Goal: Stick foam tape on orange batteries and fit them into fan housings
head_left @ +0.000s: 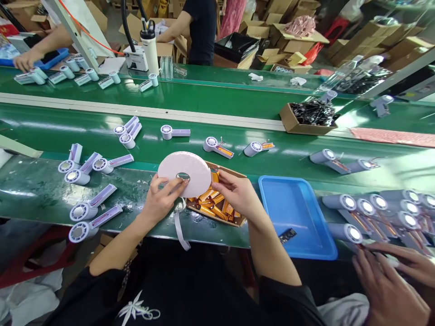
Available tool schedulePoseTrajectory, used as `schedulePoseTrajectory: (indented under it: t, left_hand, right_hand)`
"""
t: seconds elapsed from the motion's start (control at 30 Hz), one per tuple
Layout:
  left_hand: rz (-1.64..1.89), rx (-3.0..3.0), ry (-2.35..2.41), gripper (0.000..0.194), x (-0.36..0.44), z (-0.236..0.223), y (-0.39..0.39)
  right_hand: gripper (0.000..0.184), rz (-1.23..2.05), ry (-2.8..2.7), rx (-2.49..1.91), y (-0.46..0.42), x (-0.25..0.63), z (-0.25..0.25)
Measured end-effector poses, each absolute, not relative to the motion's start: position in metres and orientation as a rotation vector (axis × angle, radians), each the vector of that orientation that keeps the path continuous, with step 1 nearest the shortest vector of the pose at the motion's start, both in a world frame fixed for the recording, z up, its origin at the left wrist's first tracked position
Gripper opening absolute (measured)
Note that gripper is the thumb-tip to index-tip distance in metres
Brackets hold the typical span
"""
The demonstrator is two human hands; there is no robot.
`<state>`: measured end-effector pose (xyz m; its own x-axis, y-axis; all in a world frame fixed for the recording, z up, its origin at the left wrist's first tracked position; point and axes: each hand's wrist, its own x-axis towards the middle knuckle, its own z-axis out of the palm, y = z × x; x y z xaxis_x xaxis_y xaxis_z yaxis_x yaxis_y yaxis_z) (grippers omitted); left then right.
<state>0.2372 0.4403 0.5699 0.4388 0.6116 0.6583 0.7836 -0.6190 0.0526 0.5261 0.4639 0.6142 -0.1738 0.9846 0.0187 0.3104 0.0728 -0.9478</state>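
Note:
My left hand (165, 197) grips a large flat roll of white tape (185, 170), with fingers over its face near the centre hole. A loose strip of tape (180, 228) hangs below the roll. At the roll's right edge, my right hand (241, 192) pinches an orange-wrapped battery (214, 175); the roll and the fingers partly hide it. Beneath both hands sits an open cardboard box (239, 222) of loose orange batteries (207, 209).
Several lilac handheld fan bodies (79, 176) lie to the left, others along the green belt (149, 156). At right are a blue tray (299, 213), more fan bodies (343, 233) and another person's hands (390, 280). A box of black parts (306, 120) stands farther back.

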Motion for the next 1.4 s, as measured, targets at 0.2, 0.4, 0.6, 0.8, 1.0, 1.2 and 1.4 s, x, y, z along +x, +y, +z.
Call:
schedulePoseTrajectory:
  t: [0.2, 0.4, 0.6, 0.8, 1.0, 1.2, 1.4]
  left_hand:
    - [-0.965, -2.396, -1.289, 0.070, 0.245, 0.580, 0.438]
    - [-0.915, -2.561, -1.376, 0.073, 0.261, 0.562, 0.385]
    - [-0.552, -3.378, -1.015, 0.089, 0.268, 0.586, 0.467]
    - [-0.580, -2.738, -1.957, 0.048, 0.278, 0.584, 0.650]
    - [-0.318, -2.825, -1.875, 0.027, 0.250, 0.546, 0.713]
    - [-0.282, -2.992, -1.806, 0.017, 0.251, 0.527, 0.731]
    - [-0.466, -3.131, -1.799, 0.007, 0.249, 0.520, 0.741]
  right_hand:
    - [0.056, 1.239, -1.135, -1.093, 0.467, 0.489, 0.597]
    - [0.038, 0.899, -0.734, -0.989, 0.465, 0.511, 0.585]
    - [0.047, 0.666, -0.761, -0.864, 0.486, 0.570, 0.624]
    - [0.048, 0.845, -0.849, -0.824, 0.448, 0.537, 0.612]
    - [0.050, 0.766, -0.827, -0.908, 0.429, 0.567, 0.602]
    - [0.052, 0.841, -0.975, -0.909, 0.472, 0.563, 0.614]
    - [0.054, 0.936, -1.513, -1.135, 0.584, 0.512, 0.602]
